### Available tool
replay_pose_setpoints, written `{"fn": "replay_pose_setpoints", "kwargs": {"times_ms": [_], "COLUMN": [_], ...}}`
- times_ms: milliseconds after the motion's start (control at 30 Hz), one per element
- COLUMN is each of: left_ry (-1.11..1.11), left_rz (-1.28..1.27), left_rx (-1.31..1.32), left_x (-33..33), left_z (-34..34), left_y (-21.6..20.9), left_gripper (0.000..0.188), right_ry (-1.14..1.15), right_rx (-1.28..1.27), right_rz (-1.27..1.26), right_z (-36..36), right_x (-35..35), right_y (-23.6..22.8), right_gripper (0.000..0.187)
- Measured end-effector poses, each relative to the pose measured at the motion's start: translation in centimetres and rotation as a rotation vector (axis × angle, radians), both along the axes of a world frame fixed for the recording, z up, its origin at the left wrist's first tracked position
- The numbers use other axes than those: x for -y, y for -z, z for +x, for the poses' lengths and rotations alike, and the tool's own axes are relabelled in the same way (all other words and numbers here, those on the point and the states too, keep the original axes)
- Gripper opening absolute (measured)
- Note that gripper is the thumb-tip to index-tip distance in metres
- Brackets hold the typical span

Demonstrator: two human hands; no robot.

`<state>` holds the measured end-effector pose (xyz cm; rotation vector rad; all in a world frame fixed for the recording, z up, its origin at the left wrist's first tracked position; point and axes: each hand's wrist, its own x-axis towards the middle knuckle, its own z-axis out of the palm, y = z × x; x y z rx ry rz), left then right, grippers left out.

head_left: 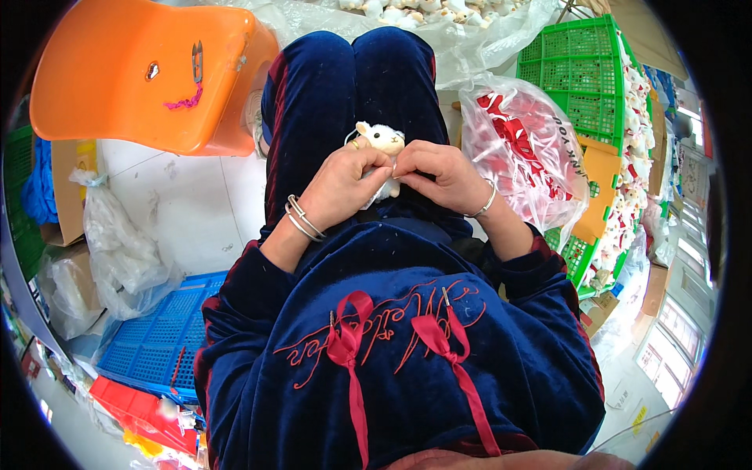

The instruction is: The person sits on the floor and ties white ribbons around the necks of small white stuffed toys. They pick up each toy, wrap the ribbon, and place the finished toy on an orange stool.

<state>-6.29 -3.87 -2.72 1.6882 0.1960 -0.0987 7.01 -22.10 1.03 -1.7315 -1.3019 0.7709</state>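
Note:
A small white plush lamb [384,138] with black eyes and a cream muzzle sits upright over my lap, its head facing away from my body and to the right. My left hand [345,182] is closed around the toy's left side, thumb and forefinger pinched at its neck. From the other side my right hand [439,171] meets it there, thumb and forefinger pressed together at the front of the neck. Whatever the right fingertips pinch is too small to make out. Both hands cover much of the toy's body.
To the left, thread snips [197,64] with a pink cord lie on an orange plastic stool [94,78]. At right stand a clear bag [548,188] of red pieces and a green crate [576,66] beside many plush toys. More toys [427,12] lie ahead. A blue crate [153,337] is lower left.

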Motion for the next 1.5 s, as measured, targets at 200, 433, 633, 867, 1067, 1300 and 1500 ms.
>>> {"fn": "replay_pose_setpoints", "kwargs": {"times_ms": [200,433,633,867,1067,1300,1500], "left_ry": [0.026,0.040,0.003,-0.018,-0.056,-0.011,0.005], "left_rz": [-0.046,-0.029,-0.023,0.016,0.039,0.040,0.112], "left_rx": [-0.026,-0.119,-0.101,-0.026,0.013,-0.045,0.023], "left_x": [-0.2,-0.6,-0.6,-0.6,-0.4,-0.9,-1.1], "left_z": [0.0,0.3,0.0,-0.5,-0.7,-0.6,-0.6], "left_y": [0.3,-1.0,-0.6,-0.7,-0.7,-0.7,-0.9], "left_gripper": [0.016,0.016,0.015,0.017,0.016,0.013,0.011], "right_ry": [-0.010,0.165,0.128,0.152,0.108,0.070,0.021], "right_rx": [-0.014,0.084,0.314,0.296,0.303,0.330,0.328], "right_rz": [-0.105,-0.216,-0.102,0.164,0.283,0.319,0.318], "right_z": [0.1,-1.7,-1.8,-2.0,-1.5,-1.2,-0.8], "right_x": [-0.5,-1.0,-0.8,0.3,0.3,0.1,-0.1], "right_y": [-0.2,0.0,0.6,3.2,4.2,4.7,4.1], "right_gripper": [0.010,0.010,0.012,0.022,0.024,0.025,0.025]}}
